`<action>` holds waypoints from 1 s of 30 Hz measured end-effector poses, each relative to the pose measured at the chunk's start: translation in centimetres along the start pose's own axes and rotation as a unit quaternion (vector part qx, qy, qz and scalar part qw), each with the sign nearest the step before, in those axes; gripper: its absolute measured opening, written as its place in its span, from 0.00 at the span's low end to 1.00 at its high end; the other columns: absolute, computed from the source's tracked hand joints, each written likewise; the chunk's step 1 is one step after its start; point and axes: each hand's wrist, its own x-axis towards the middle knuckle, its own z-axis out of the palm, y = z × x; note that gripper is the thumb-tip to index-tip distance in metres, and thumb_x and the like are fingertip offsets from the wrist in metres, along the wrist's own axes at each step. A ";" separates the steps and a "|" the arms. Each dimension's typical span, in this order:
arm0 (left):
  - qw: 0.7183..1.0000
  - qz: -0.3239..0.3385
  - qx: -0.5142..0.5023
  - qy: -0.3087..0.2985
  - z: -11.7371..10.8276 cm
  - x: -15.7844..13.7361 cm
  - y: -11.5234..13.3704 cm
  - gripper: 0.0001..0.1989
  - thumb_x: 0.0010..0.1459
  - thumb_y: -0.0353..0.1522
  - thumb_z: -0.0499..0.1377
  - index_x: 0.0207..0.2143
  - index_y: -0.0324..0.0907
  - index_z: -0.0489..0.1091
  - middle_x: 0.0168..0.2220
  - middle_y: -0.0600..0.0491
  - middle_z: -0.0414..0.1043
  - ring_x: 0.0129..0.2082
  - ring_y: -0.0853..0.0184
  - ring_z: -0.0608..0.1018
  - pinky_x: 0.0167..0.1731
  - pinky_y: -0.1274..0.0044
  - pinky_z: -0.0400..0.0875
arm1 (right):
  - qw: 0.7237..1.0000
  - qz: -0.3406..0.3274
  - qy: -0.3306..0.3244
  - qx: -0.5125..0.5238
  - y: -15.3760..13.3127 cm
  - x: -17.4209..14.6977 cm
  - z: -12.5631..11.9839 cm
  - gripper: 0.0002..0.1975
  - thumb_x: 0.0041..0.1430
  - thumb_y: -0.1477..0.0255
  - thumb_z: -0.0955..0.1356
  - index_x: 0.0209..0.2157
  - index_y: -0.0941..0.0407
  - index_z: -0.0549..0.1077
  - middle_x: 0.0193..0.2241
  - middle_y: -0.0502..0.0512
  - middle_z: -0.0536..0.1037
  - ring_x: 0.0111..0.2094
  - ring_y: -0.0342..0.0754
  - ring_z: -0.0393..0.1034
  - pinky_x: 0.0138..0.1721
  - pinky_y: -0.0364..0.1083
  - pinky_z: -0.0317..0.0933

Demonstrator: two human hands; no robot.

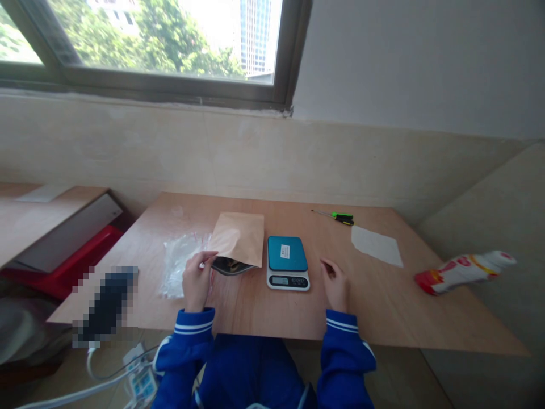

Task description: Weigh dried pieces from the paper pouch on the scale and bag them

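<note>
A brown kraft paper pouch (pixel 239 236) lies on the table with its mouth toward me, gaping to show a dark lining and some brownish contents too small to name. My left hand (pixel 196 285) pinches the left corner of that mouth. To the pouch's right stands a digital kitchen scale (pixel 287 254) with a blue-green top and a white body; nothing rests on its plate but a small label, and its display is unreadable. Just right of the scale, my right hand (pixel 335 287) hovers or rests with its fingers curled together; whether something is between them I cannot make out.
Clear plastic bags (pixel 179 264) lie left of the pouch. Green-and-black-handled tools (pixel 343 218) and a white paper sheet (pixel 377 246) lie at the back right. A red-and-white bottle (pixel 462 272) stands by the right edge. A blurred-out dark object (pixel 108 307) with a cable sits at the left edge.
</note>
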 end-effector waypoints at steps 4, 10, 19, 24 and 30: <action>1.000 -0.002 0.006 -0.003 -0.1 0.0 0.1 0.10 0.57 0.38 0.55 0.35 0.46 0.74 0.36 0.53 0.76 0.38 0.63 0.75 0.34 0.73 0.68 | 0.995 -0.057 -0.075 0.045 -4.8 1.5 3.6 0.17 0.61 0.64 0.62 0.45 0.57 0.74 0.44 0.61 0.78 0.44 0.53 0.73 0.46 0.52 0.66; 1.000 0.007 0.016 -0.018 -0.4 -0.3 0.0 0.09 0.57 0.37 0.55 0.35 0.47 0.74 0.35 0.54 0.76 0.37 0.63 0.75 0.35 0.73 0.67 | 0.981 -0.119 -0.156 0.016 -6.2 2.5 8.0 0.13 0.58 0.66 0.64 0.42 0.53 0.76 0.43 0.59 0.79 0.50 0.58 0.68 0.52 0.60 0.61; 1.000 0.008 0.010 -0.015 -0.1 -0.2 0.2 0.09 0.58 0.37 0.55 0.35 0.47 0.74 0.35 0.54 0.76 0.38 0.63 0.74 0.35 0.73 0.67 | 0.972 -0.055 0.012 -0.227 4.3 0.6 0.4 0.20 0.56 0.67 0.61 0.46 0.62 0.71 0.50 0.72 0.72 0.52 0.64 0.63 0.51 0.63 0.55; 1.000 0.012 0.008 -0.012 0.0 -0.1 0.3 0.10 0.58 0.38 0.55 0.35 0.47 0.74 0.34 0.54 0.76 0.38 0.63 0.74 0.34 0.73 0.67 | 0.965 -0.028 -0.002 -0.260 6.7 -0.1 -1.9 0.17 0.54 0.66 0.61 0.38 0.59 0.76 0.38 0.68 0.78 0.39 0.61 0.69 0.43 0.59 0.60; 1.000 0.014 0.010 -0.013 0.0 0.0 0.6 0.09 0.57 0.38 0.55 0.35 0.47 0.74 0.35 0.54 0.76 0.37 0.62 0.75 0.34 0.73 0.67 | 0.983 -0.064 0.018 -0.171 0.6 2.2 1.1 0.21 0.56 0.59 0.63 0.42 0.60 0.74 0.40 0.66 0.78 0.41 0.59 0.70 0.44 0.55 0.60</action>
